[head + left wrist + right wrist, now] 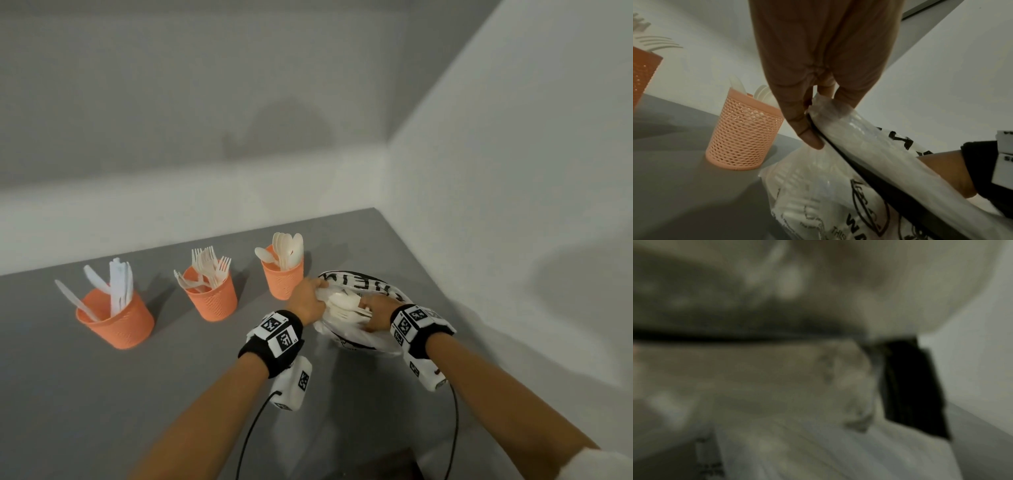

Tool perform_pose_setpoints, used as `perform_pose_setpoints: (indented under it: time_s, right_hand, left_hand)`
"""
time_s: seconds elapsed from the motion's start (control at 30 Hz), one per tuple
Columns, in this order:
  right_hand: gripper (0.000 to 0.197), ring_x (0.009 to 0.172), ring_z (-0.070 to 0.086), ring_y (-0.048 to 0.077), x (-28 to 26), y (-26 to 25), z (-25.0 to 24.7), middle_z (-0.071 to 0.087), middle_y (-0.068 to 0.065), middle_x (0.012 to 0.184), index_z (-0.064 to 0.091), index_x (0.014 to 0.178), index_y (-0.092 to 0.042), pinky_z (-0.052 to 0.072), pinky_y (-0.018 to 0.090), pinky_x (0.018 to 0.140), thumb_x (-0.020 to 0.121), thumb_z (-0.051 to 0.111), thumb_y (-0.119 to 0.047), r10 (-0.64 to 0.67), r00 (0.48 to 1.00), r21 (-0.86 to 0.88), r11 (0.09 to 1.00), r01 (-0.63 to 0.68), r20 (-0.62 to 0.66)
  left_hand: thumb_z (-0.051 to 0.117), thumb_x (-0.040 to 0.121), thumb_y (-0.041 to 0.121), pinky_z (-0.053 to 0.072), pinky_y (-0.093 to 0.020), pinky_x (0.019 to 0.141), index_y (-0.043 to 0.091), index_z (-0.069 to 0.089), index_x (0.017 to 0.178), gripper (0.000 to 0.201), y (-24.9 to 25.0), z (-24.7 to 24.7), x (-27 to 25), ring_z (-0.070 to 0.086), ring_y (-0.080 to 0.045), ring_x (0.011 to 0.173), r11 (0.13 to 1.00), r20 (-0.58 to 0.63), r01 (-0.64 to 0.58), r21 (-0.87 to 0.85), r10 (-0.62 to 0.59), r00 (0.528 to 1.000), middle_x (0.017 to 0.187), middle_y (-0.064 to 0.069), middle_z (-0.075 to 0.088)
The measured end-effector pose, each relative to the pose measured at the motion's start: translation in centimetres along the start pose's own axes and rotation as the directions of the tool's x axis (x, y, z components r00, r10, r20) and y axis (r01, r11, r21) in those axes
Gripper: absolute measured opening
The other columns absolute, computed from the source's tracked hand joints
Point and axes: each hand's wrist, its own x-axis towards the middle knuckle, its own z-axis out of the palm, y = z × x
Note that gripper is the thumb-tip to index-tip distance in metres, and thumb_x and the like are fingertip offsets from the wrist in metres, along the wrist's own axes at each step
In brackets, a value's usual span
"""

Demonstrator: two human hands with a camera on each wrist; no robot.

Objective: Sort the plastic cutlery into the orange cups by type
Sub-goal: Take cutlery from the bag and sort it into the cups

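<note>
Your left hand (306,297) pinches the plastic bag (356,334) open; your right hand (375,313) grips cutlery (344,305) inside. Next, lift it out and pick the right cup.

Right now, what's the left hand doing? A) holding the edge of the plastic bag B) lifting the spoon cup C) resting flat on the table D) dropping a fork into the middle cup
A: the left hand pinches the rim of the plastic bag, holding it open beside the spoon cup, while the right hand reaches into the bag among the white cutlery.
</note>
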Motion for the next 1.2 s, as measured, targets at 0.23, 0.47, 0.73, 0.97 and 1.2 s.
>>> perform_pose_setpoints:
  time_s: [0.23,0.47,0.73,0.97,1.2]
  right_hand:
    - [0.058,0.126,0.047,0.025,-0.6,-0.2,0.2,0.053,0.006,0.135,0.044,0.136,-0.016,0.033,0.028,0.105,0.084,0.063,-0.035,-0.034,0.999,0.165,0.986,0.027,0.042]
    - [0.071,0.127,0.046,0.021,-0.9,0.6,-0.7,0.052,0.002,0.134,0.038,0.14,-0.019,0.03,0.023,0.104,0.078,0.073,-0.017,-0.025,0.999,0.345,0.939,0.009,0.043]
    - [0.06,0.117,0.054,0.025,-0.7,0.7,-1.0,0.06,0.008,0.126,0.047,0.134,-0.015,0.04,0.03,0.103,0.079,0.07,-0.019,-0.028,0.999,0.259,0.966,0.02,0.025]
    - [0.026,0.1,0.051,0.017,-0.5,1.2,-0.3,0.055,0.002,0.105,0.056,0.102,-0.019,0.037,0.025,0.082,0.081,0.069,-0.028,0.053,0.998,0.162,0.985,-0.057,0.025]
    - [0.065,0.128,0.045,0.023,-1.4,0.5,-0.7,0.05,0.004,0.138,0.037,0.141,-0.02,0.033,0.026,0.105,0.083,0.066,-0.026,-0.014,1.0,0.141,0.99,0.013,0.004]
  left_hand:
    - [0.048,0.083,-0.006,0.031,-0.02,0.098,0.004,0.05,0.128,0.046,-0.4,-0.3,0.2,0.044,-0.026,0.126,1.0,0.02,0.021,-0.022,-0.02,1.0,0.136,-0.014,0.046]
    - [0.05,0.084,-0.002,0.036,-0.02,0.087,0.005,0.05,0.128,0.044,0.1,-0.3,0.6,0.048,-0.026,0.121,0.997,0.034,0.049,-0.064,-0.047,0.998,0.135,-0.013,0.048]
    - [0.05,0.085,-0.001,0.04,-0.02,0.084,0.004,0.05,0.128,0.044,0.3,-0.5,0.7,0.051,-0.026,0.119,0.994,0.031,0.058,-0.091,-0.055,0.998,0.134,-0.013,0.049]
    - [0.051,0.085,0.001,0.039,-0.024,0.094,0.003,0.049,0.129,0.044,0.6,-0.2,0.2,0.048,-0.026,0.122,0.998,0.039,0.039,-0.047,-0.037,0.999,0.136,-0.013,0.048]
    - [0.05,0.087,0.001,0.039,-0.02,0.086,0.003,0.046,0.131,0.045,0.9,-0.1,-0.5,0.05,-0.026,0.121,0.998,0.038,0.043,-0.045,-0.041,0.998,0.138,-0.012,0.046]
